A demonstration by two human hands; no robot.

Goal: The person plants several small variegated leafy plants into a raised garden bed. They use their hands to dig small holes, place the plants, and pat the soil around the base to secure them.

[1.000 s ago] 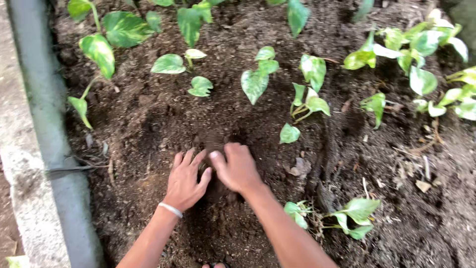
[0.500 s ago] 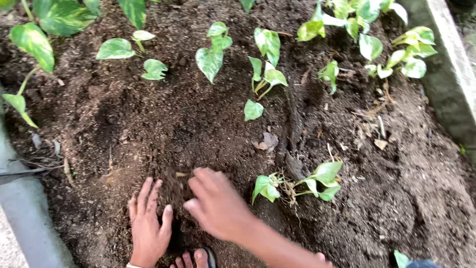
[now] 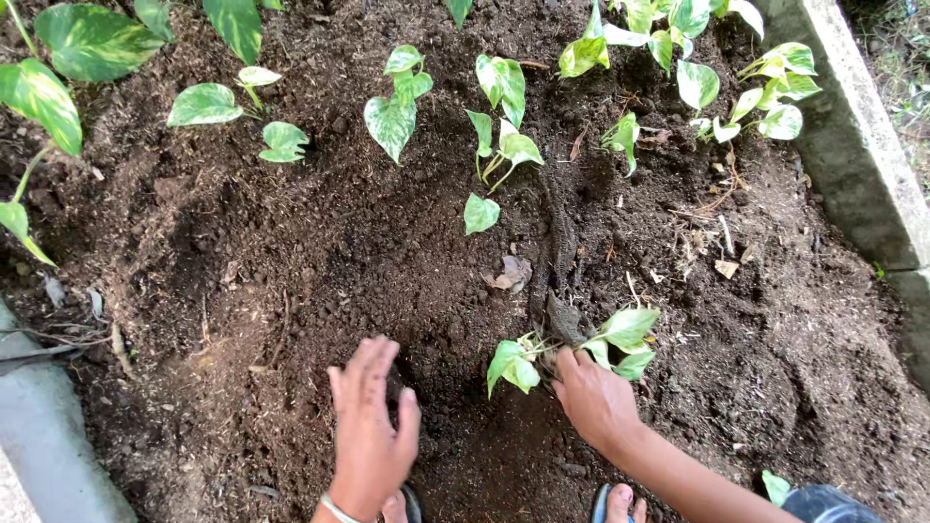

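Observation:
My left hand lies flat and open on the dark soil, fingers spread, beside a small dug hollow. My right hand reaches to a small plant cutting with green and cream leaves lying on the soil, and its fingers close around the stems. A thin bracelet circles my left wrist.
Several planted green-and-cream leafed cuttings stand in the bed further back. A concrete border runs along the right and another grey edge at the lower left. My sandalled toes show at the bottom. Dry leaf bits lie on the soil.
My right hand has left the hollow and moved right onto the loose cutting. My left hand stays flat by the hollow. The view has shifted right.

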